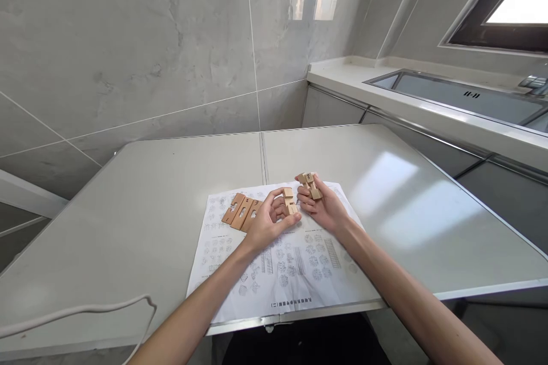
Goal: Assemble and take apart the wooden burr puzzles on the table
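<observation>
My left hand grips a light notched wooden piece between thumb and fingertips, held upright above the paper. In my right hand are joined notched wooden pieces, one marked with a 3. The two hands are close together but what they hold does not touch. Left of my left hand, several flat reddish-brown wooden pieces with cut-outs and numbers lie side by side on the printed sheet. My left hand partly covers the rightmost of them.
The sheet, with small diagrams, lies on a pale folding table reaching its front edge. A white cable crosses the table's left front. Behind stands a grey tiled wall; at the right is a counter with a sink and tap.
</observation>
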A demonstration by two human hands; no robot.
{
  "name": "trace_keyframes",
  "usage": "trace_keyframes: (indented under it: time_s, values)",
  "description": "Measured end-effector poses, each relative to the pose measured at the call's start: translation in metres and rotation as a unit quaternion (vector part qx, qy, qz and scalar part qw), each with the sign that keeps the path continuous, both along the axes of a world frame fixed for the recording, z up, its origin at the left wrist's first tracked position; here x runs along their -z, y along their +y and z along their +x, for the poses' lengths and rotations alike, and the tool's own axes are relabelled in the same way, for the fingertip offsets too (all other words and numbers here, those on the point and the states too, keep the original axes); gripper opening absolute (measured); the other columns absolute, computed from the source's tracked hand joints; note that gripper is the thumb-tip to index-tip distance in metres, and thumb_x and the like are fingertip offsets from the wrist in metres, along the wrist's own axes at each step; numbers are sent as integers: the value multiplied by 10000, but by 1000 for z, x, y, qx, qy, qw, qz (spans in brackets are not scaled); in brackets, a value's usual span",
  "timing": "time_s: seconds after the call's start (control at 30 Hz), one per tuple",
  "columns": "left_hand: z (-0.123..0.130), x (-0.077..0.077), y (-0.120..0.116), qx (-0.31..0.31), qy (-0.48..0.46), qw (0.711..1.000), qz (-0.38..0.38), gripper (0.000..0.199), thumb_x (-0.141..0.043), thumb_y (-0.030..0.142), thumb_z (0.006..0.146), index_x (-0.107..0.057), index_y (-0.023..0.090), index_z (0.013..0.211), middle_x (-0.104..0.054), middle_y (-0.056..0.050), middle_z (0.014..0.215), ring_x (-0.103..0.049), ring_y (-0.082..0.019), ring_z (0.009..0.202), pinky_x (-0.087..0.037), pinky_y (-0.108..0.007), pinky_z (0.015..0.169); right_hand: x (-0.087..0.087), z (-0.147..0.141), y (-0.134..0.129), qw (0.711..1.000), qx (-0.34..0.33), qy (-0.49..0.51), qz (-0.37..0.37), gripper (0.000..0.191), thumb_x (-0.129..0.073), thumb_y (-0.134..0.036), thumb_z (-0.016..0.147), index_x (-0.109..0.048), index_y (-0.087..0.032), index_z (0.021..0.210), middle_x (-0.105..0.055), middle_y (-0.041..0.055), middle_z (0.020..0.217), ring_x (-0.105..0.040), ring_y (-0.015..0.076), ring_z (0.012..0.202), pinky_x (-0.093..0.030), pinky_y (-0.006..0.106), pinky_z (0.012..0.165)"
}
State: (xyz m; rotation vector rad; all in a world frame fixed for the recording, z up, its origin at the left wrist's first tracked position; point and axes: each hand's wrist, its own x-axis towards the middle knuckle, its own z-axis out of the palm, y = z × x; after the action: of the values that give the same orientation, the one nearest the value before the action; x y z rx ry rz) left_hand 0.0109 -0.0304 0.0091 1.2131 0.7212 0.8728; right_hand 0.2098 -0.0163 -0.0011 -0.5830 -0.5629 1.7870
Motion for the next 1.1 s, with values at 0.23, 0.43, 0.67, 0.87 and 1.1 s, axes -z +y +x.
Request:
trace_keyframes:
  time_s: [0.23, 0.43, 0.67, 0.87, 1.1]
  values:
    - [-1, 0, 1, 2, -14, 1000, -13, 701, -913, 402, 840, -544, 255, 1418, -714, -103, 1247, -714, -242, 1115, -565, -397, 982, -3, -5, -5, 992, -41, -115, 29, 447, -723, -654, 970, -624, -219, 948, -363, -81, 677, -141, 72, 496, -195, 189, 382]
    - [1, 0, -2, -21, -17, 1000, -9, 721, -907, 426, 843, -532, 250, 1433, -718, -111, 1238, -710, -259, 1141, -546, -421, 1024, 0, -9, -5, 987, -52, -152, 31, 476, -675, -695, 981, -650, -220, 959, -379, -70, 662, -207, 77, 496, -210, 212, 426]
    - [-2, 3, 2, -68, 18, 992, 101, 641, -899, 481, 833, -651, 285, 1390, -556, -119, 1528, -518, -326, 1440, -412, -482, 1203, 0, -8, -6, 986, -57, -159, 14, 537, -642, -731, 974, -630, -210, 844, -479, -37, 644, -239, 80, 482, -203, 231, 439]
    - [-4, 5, 4, 18, 29, 990, 139, 636, -914, 475, 813, -694, 344, 1395, -449, -79, 1669, -393, -363, 1570, -314, -536, 1301, 2, -14, -10, 982, -81, -168, -5, 520, -673, -716, 959, -650, -216, 818, -464, -39, 594, -318, 105, 476, -266, 246, 432]
    - [2, 0, 2, -7, 22, 992, 126, 610, -959, 400, 767, -738, 313, 1329, -530, -86, 1620, -445, -354, 1546, -333, -529, 1302, 4, -16, -10, 970, -82, -224, 47, 552, -609, -752, 977, -736, -215, 960, -675, 35, 759, -537, 153, 576, -427, 268, 470]
